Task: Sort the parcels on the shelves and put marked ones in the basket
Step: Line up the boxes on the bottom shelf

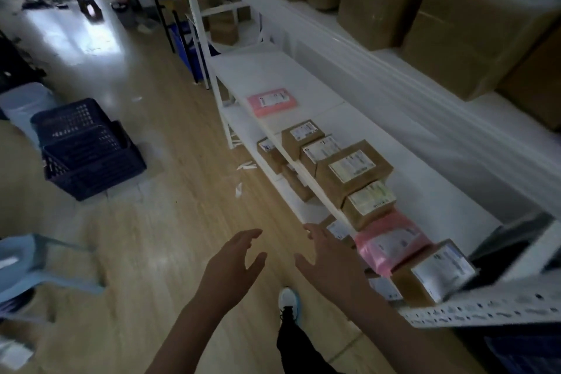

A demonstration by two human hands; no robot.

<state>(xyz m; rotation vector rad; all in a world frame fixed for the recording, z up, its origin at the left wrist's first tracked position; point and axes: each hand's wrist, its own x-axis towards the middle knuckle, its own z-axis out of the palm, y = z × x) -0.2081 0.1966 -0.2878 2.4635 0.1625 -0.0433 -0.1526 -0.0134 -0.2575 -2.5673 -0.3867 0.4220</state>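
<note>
Reaching forward, the left hand (232, 264) and the right hand (326, 264) are both released, fingers spread, grasping nothing. The parcels sit in a row along the front of the white shelf (425, 191), from 1 to 3 o'clock of the hands. The brown cardboard boxes (353, 170) look stiff and light; I would take one by two opposite sides. The pink mailer bag (391, 241), nearest the right hand, seems soft and slippery, so pinch its edge. The dark blue basket (88, 149) stands on the floor at 10 o'clock, well apart.
</note>
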